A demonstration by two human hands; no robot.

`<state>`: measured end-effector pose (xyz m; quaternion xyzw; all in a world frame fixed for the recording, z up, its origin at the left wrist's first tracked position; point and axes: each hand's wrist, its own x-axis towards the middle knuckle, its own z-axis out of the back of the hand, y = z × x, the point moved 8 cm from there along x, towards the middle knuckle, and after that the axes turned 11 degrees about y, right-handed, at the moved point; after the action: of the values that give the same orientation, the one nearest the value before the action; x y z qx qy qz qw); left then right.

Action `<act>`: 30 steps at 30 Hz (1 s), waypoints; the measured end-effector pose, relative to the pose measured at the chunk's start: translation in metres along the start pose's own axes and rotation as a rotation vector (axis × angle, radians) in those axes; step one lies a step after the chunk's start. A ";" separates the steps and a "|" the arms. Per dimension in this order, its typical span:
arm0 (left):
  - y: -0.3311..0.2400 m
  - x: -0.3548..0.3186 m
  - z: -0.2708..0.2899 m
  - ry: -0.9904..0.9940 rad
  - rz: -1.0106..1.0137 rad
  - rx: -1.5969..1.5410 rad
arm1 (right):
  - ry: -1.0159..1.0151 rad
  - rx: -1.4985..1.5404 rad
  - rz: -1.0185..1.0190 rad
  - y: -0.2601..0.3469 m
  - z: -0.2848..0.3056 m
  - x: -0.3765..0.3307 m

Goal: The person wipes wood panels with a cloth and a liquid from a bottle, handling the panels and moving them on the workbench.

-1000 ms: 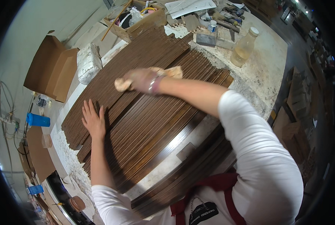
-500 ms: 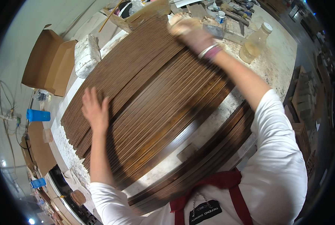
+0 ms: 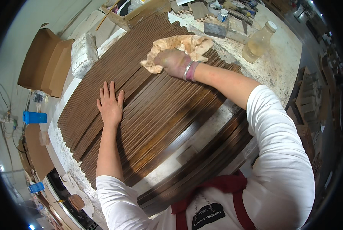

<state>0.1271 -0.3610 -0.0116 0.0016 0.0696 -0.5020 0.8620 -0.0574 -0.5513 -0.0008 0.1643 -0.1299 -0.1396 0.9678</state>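
Long dark-brown wooden strips (image 3: 156,111) lie side by side across the table, with a darker gap running between two groups of them. My left hand (image 3: 111,105) rests flat on the strips at the left, fingers spread and holding nothing. Toward the far end, my gloved right hand (image 3: 174,64) is closed on a stained cream-coloured cloth (image 3: 194,43), pressed against the strips. The cloth bunches out around that hand and hides part of the wood. A metal bangle circles the right wrist at the glove's cuff.
Beyond the right hand stand a bottle of cloudy yellowish liquid (image 3: 259,44), a grey block (image 3: 214,30) and a small jar (image 3: 222,15). At left are an open cardboard box (image 3: 45,63), a white wrapped bundle (image 3: 84,55) and a blue cup (image 3: 35,117). More dark strips (image 3: 202,168) lie close to my body.
My right hand has drawn the cloth back from the far end of the strips, toward me and to the left. My left hand has shifted slightly right, still flat on the wood.
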 end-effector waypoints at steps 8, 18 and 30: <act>-0.004 0.002 0.003 -0.014 -0.002 -0.040 | 0.132 -0.315 -0.655 -0.142 0.097 -0.045; 0.002 0.000 -0.001 0.018 0.032 0.013 | 0.117 -0.269 -0.609 -0.150 0.074 -0.064; 0.007 -0.001 0.002 -0.060 -0.021 -0.084 | -0.022 0.069 -0.163 0.003 0.020 0.046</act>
<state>0.1323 -0.3566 -0.0102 -0.0505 0.0648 -0.5073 0.8578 -0.0203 -0.5690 0.0277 0.2059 -0.1315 -0.2149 0.9456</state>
